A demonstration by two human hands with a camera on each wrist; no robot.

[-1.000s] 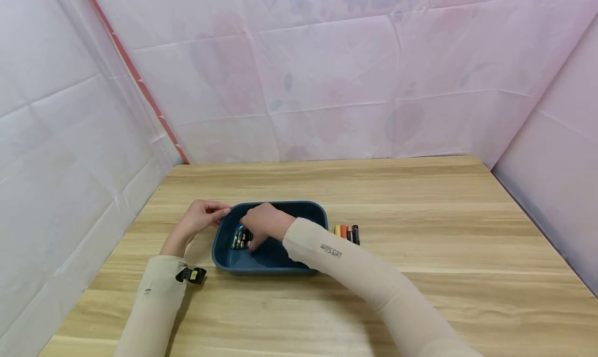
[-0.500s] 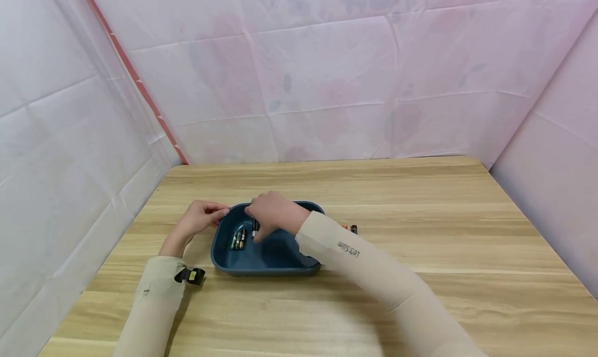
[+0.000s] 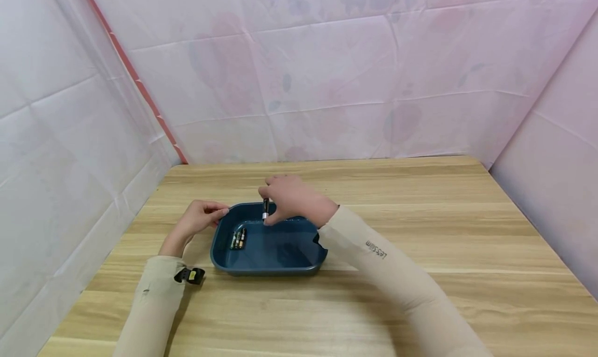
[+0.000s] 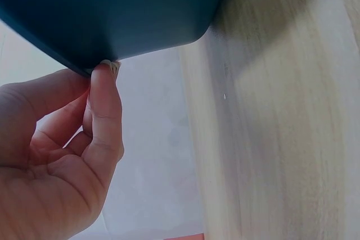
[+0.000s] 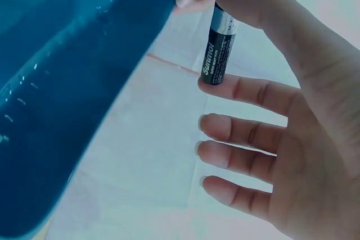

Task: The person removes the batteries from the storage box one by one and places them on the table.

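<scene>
A dark blue tray (image 3: 224,256) sits on the wooden table, with a few batteries (image 3: 239,238) lying at its left inside. My right hand (image 3: 291,200) hovers over the tray's far rim and pinches a black battery (image 3: 265,208) upright between thumb and index finger. The right wrist view shows that battery (image 5: 220,45) end to end between thumb and finger, beside the tray's wall (image 5: 67,82). My left hand (image 3: 201,217) grips the tray's far-left rim; in the left wrist view its fingertips (image 4: 107,68) press the tray's edge (image 4: 112,21).
A small black clip with a yellow spot (image 3: 190,275) lies by my left forearm. Pink sheeting walls the table on three sides. The row of batteries right of the tray is hidden behind my right forearm.
My right hand has lifted out of the tray with one black battery and moved up and to the right, over the far rim. The left hand has stayed on the rim.
</scene>
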